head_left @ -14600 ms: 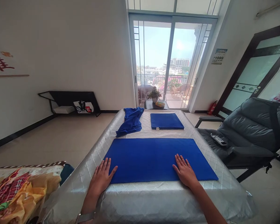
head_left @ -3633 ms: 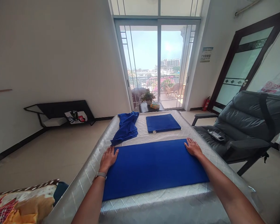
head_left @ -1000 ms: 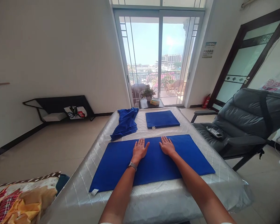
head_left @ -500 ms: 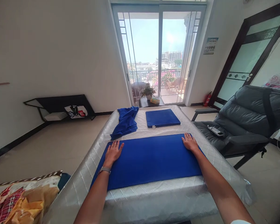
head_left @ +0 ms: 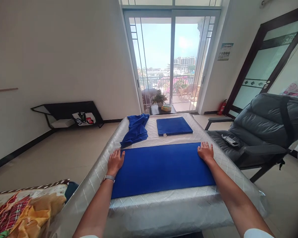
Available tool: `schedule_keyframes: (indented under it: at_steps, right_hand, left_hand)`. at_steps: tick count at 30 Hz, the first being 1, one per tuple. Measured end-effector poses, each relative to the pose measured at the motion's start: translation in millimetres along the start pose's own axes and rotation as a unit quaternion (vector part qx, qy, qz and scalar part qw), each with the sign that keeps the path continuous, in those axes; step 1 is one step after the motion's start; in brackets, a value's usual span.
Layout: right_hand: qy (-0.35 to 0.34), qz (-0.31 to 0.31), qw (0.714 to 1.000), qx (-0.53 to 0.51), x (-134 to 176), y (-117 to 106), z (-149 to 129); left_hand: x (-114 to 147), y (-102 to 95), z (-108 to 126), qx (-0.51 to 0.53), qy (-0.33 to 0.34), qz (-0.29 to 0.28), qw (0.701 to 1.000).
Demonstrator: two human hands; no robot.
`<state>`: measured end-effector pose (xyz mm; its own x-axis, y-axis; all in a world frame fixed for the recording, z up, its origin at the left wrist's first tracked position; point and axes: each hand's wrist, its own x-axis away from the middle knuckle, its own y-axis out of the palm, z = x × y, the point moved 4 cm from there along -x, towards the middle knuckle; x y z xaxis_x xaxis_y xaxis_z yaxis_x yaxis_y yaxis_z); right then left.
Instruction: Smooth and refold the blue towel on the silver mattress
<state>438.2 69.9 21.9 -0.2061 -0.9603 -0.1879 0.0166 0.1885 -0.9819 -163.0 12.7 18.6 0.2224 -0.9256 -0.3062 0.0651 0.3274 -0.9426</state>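
Observation:
A long, flat, folded blue cloth (head_left: 159, 170) lies across the near part of the covered table. My left hand (head_left: 115, 162) rests at its left far corner, fingers stretched forward, the thumb toward the cloth. At the right far corner lies my right hand (head_left: 205, 151), palm down with the fingers a little apart. Beyond it a neatly folded blue cloth (head_left: 174, 126) with a small white tag sits at the far right. To its left is a crumpled blue cloth (head_left: 135, 130).
A silvery quilted cover (head_left: 164, 208) drapes the table. On the right stands a grey armchair (head_left: 255, 125) with a white device (head_left: 230, 141) on its seat. Coloured fabrics (head_left: 22, 211) lie low on the left. A potted plant (head_left: 159, 99) stands by the glass door.
Both hands have slid outward along the long blue cloth, my left to the left and my right to the right. The view has shifted slightly.

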Motion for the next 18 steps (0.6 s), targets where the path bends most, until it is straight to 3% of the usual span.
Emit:
schedule_keyframes:
  at_steps: [3,5,10,13,15,18]
  right_hand:
    - [-0.056,0.067,0.996,-0.006,23.5,-21.7,-27.0]
    - [-0.107,0.064,0.992,-0.032,45.4,-31.5,-59.2]
    - [-0.242,-0.016,0.963,-0.115,104.4,-39.3,-165.4]
    - [-0.284,-0.061,0.949,-0.124,126.8,-31.1,-206.1]
    - [-0.304,-0.082,0.942,-0.116,133.9,-22.1,-216.5]
    - [-0.313,-0.083,0.939,-0.113,136.3,-12.4,-216.3]
  left_hand:
    - [11.8,-15.7,19.6,0.022,0.024,0.065,0.997]
    - [22.1,-21.0,48.3,0.056,0.060,0.060,0.995]
    - [54.4,-20.6,167.0,0.124,0.206,-0.026,0.970]
    - [72.7,-10.2,224.4,0.108,0.255,-0.043,0.960]
    - [82.4,0.7,243.3,0.100,0.260,-0.051,0.959]
    - [91.1,13.7,248.9,0.094,0.255,-0.056,0.961]
